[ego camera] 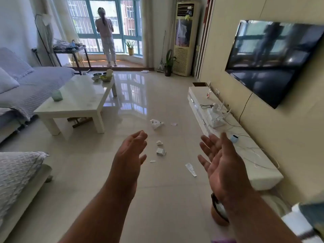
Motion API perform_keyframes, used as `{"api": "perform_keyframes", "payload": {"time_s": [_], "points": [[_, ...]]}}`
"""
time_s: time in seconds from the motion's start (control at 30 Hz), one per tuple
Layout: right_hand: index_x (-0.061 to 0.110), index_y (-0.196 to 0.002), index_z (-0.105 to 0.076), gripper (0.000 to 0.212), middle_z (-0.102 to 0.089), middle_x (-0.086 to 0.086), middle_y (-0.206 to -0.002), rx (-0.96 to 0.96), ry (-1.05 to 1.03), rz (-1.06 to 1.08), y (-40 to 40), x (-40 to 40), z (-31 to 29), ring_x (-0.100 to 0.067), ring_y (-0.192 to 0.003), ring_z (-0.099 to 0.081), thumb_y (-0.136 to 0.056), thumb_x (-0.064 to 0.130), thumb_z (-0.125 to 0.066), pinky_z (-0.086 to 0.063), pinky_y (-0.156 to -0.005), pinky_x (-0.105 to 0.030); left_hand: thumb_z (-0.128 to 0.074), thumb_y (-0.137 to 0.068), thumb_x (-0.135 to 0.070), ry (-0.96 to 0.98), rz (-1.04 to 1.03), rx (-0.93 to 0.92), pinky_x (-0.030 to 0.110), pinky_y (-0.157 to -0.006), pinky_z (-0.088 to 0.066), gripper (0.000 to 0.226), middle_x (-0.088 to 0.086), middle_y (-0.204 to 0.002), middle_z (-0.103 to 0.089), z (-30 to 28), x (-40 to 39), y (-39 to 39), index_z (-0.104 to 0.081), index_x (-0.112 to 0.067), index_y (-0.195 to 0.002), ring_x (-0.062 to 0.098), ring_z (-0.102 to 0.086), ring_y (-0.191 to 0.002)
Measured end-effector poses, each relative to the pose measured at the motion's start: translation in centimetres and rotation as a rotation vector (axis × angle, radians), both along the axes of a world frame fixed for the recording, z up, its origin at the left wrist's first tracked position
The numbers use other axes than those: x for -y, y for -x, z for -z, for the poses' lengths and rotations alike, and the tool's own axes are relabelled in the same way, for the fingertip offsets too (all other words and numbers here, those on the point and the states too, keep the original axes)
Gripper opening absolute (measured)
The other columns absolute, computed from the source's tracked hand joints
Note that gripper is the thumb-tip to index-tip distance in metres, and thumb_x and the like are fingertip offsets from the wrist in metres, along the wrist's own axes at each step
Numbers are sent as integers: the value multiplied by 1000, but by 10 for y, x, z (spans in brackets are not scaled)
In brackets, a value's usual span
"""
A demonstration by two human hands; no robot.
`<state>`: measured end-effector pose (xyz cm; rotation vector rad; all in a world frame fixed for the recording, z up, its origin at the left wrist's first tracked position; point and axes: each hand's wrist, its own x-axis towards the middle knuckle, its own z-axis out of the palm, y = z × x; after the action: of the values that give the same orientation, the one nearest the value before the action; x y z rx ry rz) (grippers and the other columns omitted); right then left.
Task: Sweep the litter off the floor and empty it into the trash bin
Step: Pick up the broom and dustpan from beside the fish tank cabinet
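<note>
Litter point(161, 151) lies scattered on the glossy tile floor point(157, 199) in mid-room, between the white counter point(77, 100) on the left and the low TV cabinet point(249, 155) on the right — a crumpled white bag point(156, 123) farthest off, small paper scraps nearer, a flat wrapper point(190, 169) nearest on the right. Sweeping has not begun, by the look of it: neither hand holds a tool. What may be a broom point(162, 53) leans at the far wall beside a tall air conditioner point(184, 39), too small to be sure; no trash bin can be made out. The next move likely calls for fetching broom and dustpan before anything else. The left hand point(130, 155) reaches forward, palm turned inward, fingers loosely spread, its grip released and empty. The right hand point(222, 165) is held out too — palm up and toward the left, fingers splayed, likewise holding nothing. A person point(106, 34) stands at the far window.
</note>
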<state>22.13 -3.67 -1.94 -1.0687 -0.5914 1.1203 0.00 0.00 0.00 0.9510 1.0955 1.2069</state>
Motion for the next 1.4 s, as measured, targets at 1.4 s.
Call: {"api": "perform_keyframes", "payload": {"time_s": [1.4], "points": [[18, -128, -64, 49, -69, -1, -131, -165, 405, 970, -147, 293, 102, -20, -122, -63, -103, 55, -44, -48, -108, -50, -66, -105, -42, 219, 806, -298, 41, -94, -59, 24, 4, -117, -78, 99, 126, -239, -77, -24, -114, 21, -71, -112]]}}
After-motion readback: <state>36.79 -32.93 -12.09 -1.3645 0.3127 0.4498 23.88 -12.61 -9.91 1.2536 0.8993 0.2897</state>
